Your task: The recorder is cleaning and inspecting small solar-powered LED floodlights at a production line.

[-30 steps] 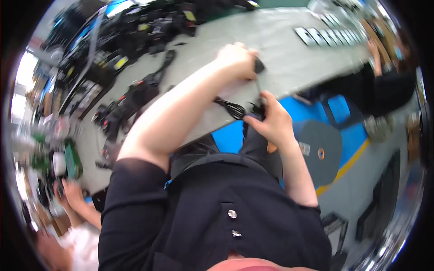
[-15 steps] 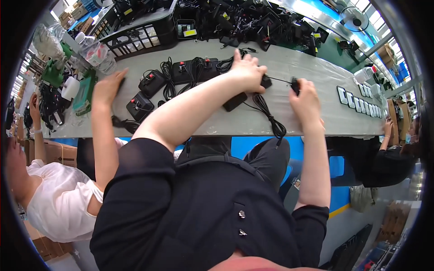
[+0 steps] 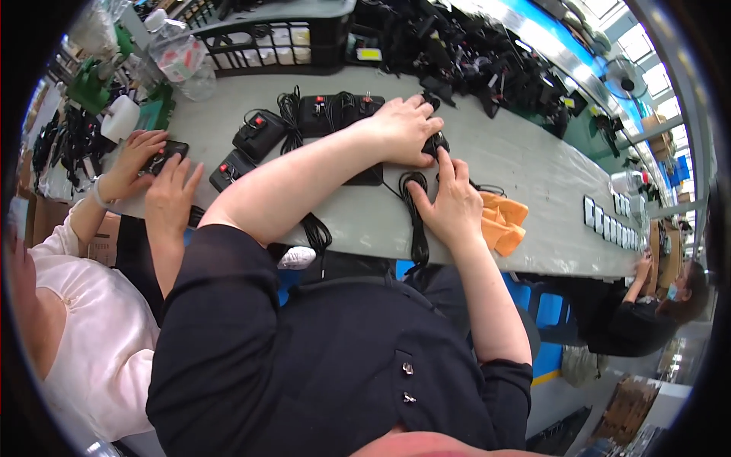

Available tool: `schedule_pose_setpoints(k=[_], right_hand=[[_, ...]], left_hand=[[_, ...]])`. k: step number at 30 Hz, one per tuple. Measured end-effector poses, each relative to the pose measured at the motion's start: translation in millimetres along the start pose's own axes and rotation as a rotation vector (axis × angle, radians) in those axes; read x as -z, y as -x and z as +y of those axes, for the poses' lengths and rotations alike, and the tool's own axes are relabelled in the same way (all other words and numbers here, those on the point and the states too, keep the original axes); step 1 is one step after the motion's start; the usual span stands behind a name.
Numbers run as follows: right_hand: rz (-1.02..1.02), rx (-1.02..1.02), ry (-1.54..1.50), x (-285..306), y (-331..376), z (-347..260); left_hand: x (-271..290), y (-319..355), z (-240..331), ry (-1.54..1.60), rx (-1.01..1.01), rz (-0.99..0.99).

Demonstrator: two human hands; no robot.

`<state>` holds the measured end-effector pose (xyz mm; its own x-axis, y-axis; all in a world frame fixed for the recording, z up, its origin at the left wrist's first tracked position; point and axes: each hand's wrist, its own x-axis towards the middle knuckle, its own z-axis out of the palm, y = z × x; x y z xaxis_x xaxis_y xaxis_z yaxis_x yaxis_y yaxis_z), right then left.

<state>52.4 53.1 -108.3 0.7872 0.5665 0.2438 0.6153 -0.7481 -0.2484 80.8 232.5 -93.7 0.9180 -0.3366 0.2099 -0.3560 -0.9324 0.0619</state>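
My left hand point(image 3: 409, 129) reaches across the table with its fingers bent over a small black piece point(image 3: 436, 145), its kind partly hidden. Close in front of it, my right hand point(image 3: 454, 204) has its fingertips up against the same piece and its thumb over a bundled black cable point(image 3: 416, 228) that hangs toward the table's near edge. Partly under my left forearm lies a black box-shaped adapter point(image 3: 364, 174). To the left sit several more black adapters point(image 3: 261, 134) with red bits and metal prongs, coiled black cables point(image 3: 289, 122) among them.
An orange cloth point(image 3: 502, 222) lies right of my right hand. Tangled black devices point(image 3: 487, 68) fill the far side. A black crate point(image 3: 266, 47) and plastic bottle point(image 3: 183, 57) stand far left. A co-worker's hands point(image 3: 171, 190) are at the left; small white-edged pieces point(image 3: 609, 222) lie right.
My right hand has come left, close to my left hand; the cord stretched between them no longer shows taut. The orange cloth has come into sight. The co-worker's hands now handle a black item.
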Motion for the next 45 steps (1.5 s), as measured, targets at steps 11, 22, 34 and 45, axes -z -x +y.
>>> schedule_pose_setpoints(k=[11, 22, 34, 45], right_hand=[[-0.085, 0.149, -0.076, -23.2, -31.3, -69.8], [0.189, 0.048, -0.508, 17.8, -24.5, 0.7], [0.481, -0.466, -0.877, 106.5, 103.2, 104.5], [0.293, -0.475, -0.487, 133.8, 98.4, 96.3]], left_hand=[[27.8, 54.1, -64.6, -0.019, 0.078, -0.053], [103.7, 65.5, -76.9, 0.326, 0.162, -0.32], [106.9, 32.3, -367.4, -0.198, 0.981, -0.941], [73.3, 50.8, -425.4, -0.291, 1.38, -1.323]])
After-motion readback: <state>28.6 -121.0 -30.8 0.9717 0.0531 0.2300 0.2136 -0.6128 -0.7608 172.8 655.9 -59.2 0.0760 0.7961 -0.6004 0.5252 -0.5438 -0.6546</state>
